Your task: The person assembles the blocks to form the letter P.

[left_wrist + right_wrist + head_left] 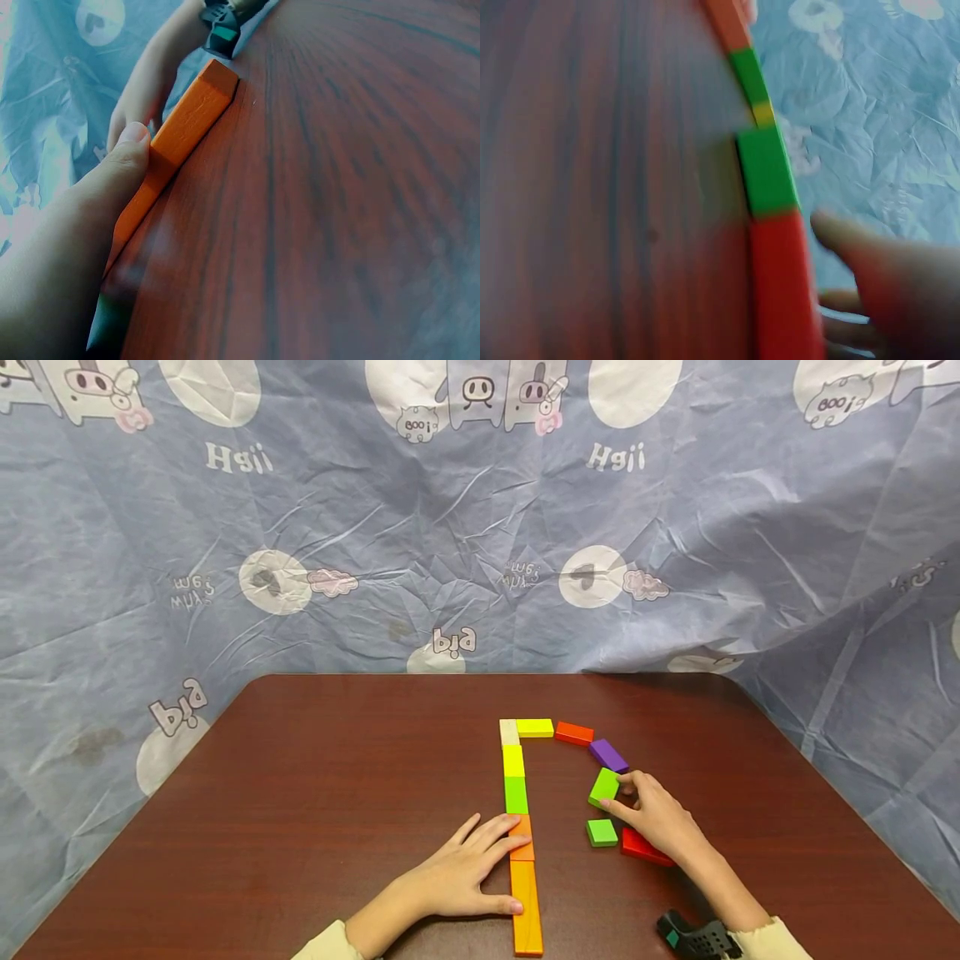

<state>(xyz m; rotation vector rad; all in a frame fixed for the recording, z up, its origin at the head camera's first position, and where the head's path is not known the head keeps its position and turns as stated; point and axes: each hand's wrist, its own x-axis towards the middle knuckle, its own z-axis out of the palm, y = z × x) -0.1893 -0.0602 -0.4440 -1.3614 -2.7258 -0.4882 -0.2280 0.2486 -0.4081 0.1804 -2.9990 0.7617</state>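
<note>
A straight column of flat blocks runs up the table in the head view. My left hand lies spread over its near end, fingertips on the short orange block and thumb against the long orange block. In the left wrist view that thumb touches the long block's side. My right hand pinches a green block between thumb and index finger, just below a purple block. A smaller green block and a red block, partly under the right hand, lie nearer me.
Farther up the column are a green block, a yellow block and a pale wooden block. From its top, a yellow block and a red-orange block curve right. A patterned cloth hangs behind the table.
</note>
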